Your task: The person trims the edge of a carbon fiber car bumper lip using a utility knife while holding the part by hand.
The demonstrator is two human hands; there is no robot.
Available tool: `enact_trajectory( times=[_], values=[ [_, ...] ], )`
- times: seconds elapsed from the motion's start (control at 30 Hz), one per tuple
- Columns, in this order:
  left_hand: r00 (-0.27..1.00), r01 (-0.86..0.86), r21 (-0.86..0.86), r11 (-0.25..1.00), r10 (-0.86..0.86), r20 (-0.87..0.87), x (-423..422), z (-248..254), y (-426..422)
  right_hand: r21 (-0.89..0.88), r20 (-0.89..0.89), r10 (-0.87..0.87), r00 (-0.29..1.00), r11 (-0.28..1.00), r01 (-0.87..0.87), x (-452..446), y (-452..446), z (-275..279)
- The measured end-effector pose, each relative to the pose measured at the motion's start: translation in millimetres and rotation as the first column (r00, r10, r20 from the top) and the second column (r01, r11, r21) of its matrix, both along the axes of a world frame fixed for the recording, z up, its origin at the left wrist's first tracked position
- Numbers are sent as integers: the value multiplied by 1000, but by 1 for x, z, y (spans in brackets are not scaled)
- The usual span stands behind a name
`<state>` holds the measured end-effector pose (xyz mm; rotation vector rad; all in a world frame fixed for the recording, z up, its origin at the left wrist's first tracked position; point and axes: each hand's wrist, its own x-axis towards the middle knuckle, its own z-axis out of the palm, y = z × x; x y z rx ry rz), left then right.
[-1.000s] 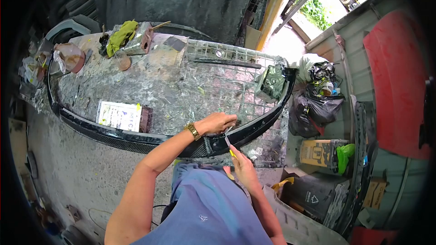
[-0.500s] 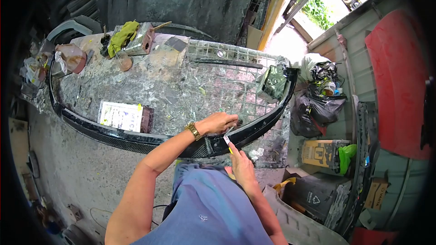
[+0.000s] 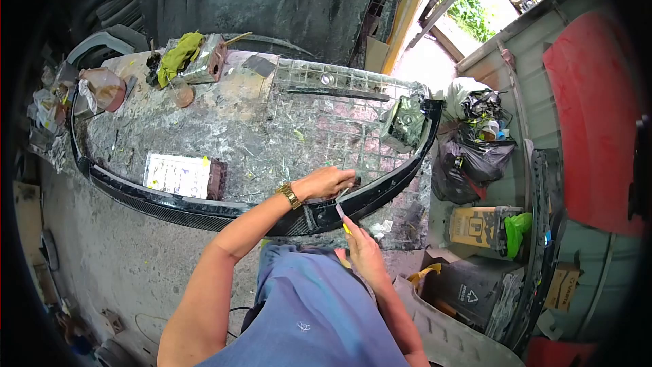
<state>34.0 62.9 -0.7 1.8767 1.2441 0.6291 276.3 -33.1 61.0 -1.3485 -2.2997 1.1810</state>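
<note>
Desk [image 3: 204,122], scuffed and patchy, is stretching out beyond my left hand [image 3: 327,182] and my right hand [image 3: 367,253]. Long black curved part [image 3: 163,205] is lying along its near edge, passing beneath my left wrist, just ahead of my right hand, and bending away at both ends. Away to the left of my left hand, I'm seeing a white-topped block [image 3: 178,175] resting inside the curve; farther off, a yellow-green cloth [image 3: 178,60] is draping by a silvery can [image 3: 207,60]. A shiny wrapped block [image 3: 406,124] is sitting ahead and to the right. I'm keeping the left hand curled at the part's inner edge, but can't tell whether its fingers are pinching anything. My right hand is grasping a yellow-handled cutter [image 3: 347,228], its blade meeting the part just below the left fingertips.
</note>
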Motion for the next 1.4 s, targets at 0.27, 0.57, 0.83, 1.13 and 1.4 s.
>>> enact_trajectory(
  times=[0.27, 0.57, 0.83, 1.13, 1.4],
  values=[
    [998, 26, -113, 993, -19, 64, 0, -2, 2, -5, 237, 15, 971, 1000, -14, -12, 0, 1],
    [995, 41, -147, 988, -28, 94, -2, 6, 2, 64, 279, -35, 960, 998, 17, -19, -2, -2],
    [989, 32, -165, 986, -7, 149, -2, -4, 2, -67, -113, -182, 977, 982, 175, -10, 2, -22],
    [997, 5, -96, 995, 3, 75, 3, 7, 4, 54, 44, -8, 999, 999, 5, -4, 0, -1],
    [996, -1, -73, 997, 8, 89, 3, 5, 5, 29, 121, 18, 993, 999, -22, -7, -3, -2]
  ],
)
